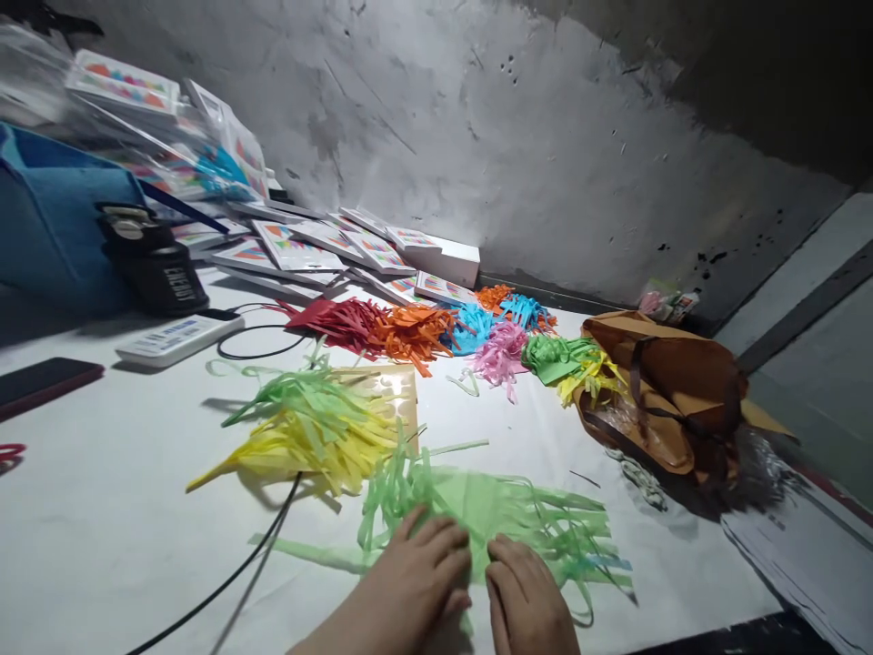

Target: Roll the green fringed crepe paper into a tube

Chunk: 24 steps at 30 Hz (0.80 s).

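A sheet of light green fringed tissue paper (470, 496) lies spread on the white table before me, its cut strips fanning out to both sides. My left hand (426, 569) is closed on the near edge of its uncut middle, fingers bent over the paper and thumb below. Just to the right, my right hand (525, 591) grips the same edge with curled fingers. The thumbs' contact with the paper is mostly hidden. Beyond my left hand rest a yellow tissue tassel (320, 446) and a green tissue tassel (306, 391), partly over a tan sticker sheet (402, 400).
Red (347, 323), orange, blue, pink and green tassels line the back. Behind them are piled white boxes (300, 250). A black bottle (154, 264), white power bank (181, 338) and phone (45, 384) stand left. A black cable (232, 578) crosses the table; a brown bag (668, 391) sits right.
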Each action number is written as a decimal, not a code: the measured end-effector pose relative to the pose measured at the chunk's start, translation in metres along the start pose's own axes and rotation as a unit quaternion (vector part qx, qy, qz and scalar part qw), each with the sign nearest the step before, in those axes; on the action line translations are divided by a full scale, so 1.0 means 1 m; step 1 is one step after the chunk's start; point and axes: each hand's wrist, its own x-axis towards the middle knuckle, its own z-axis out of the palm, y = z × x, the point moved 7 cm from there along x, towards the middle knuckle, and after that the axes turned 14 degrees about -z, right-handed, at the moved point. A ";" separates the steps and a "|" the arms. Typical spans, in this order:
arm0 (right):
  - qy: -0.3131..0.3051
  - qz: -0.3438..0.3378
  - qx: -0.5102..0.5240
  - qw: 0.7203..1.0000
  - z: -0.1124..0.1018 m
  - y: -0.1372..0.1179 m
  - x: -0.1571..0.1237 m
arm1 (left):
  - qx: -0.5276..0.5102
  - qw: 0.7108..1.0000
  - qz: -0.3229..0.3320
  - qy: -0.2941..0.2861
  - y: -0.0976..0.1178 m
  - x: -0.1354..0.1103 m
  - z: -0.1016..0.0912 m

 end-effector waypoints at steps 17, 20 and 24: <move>0.018 0.004 0.047 0.999 -0.011 0.008 0.015 | -0.011 0.999 0.026 0.040 -0.002 -0.007 -0.003; 0.028 0.003 0.045 0.999 -0.014 0.005 0.015 | -0.036 0.998 -0.002 0.046 -0.006 -0.004 0.001; 0.030 -0.025 0.026 0.999 -0.010 -0.005 0.010 | -0.102 0.992 0.034 0.071 -0.002 -0.012 -0.008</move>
